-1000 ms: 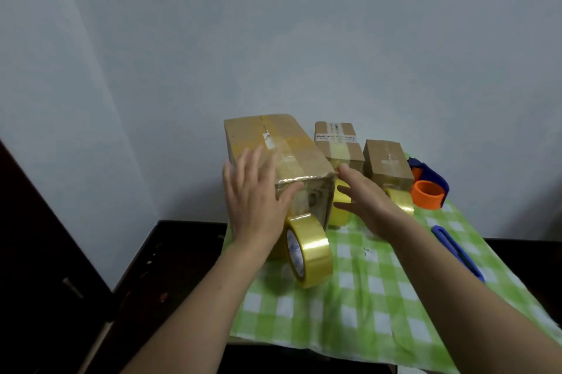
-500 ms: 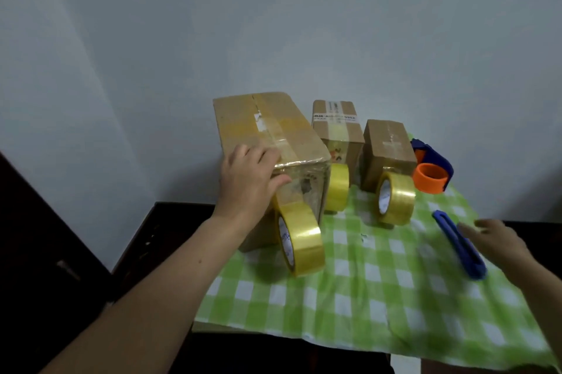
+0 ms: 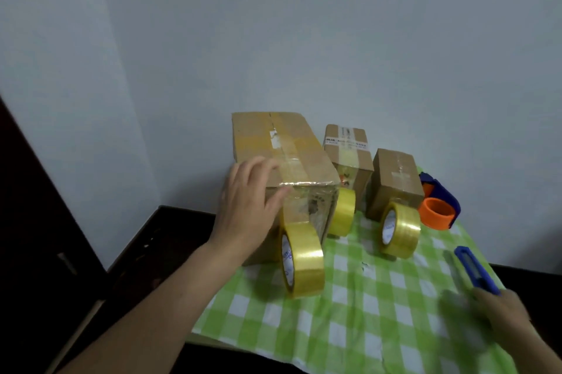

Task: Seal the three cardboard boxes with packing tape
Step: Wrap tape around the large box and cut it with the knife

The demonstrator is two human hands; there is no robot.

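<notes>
- On green-checked cloth (image 3: 349, 328), big cardboard box (image 3: 273, 148) = landmark; sits at cloth's far left corner, top seam taped lengthwise, tape w/ glossy film running down its near end.
- Left hand (image 3: 246, 209) flat on big box's near-left top edge, fingers spread, thumb over the front edge; pressing, not clenched round anything.
- Tape roll (image 3: 301, 261) stands on edge just in front of big box, strip of tape running from it up the box's near face.
- 2nd tape roll (image 3: 342, 213) upright at big box's near-right corner, partly hidden behind it.
- Right of big box: medium box (image 3: 349, 151) w/ white label, then small box (image 3: 395, 179); both taped on top.
- 3rd tape roll (image 3: 400, 230) stands in front of small box.
- Far right of big box: blue/orange tape dispenser (image 3: 439, 206).
- Right hand (image 3: 501, 316), near-right and well apart from big box, blurred; closed round near end of blue utility knife (image 3: 474, 268), whose far end points back toward boxes.
</notes>
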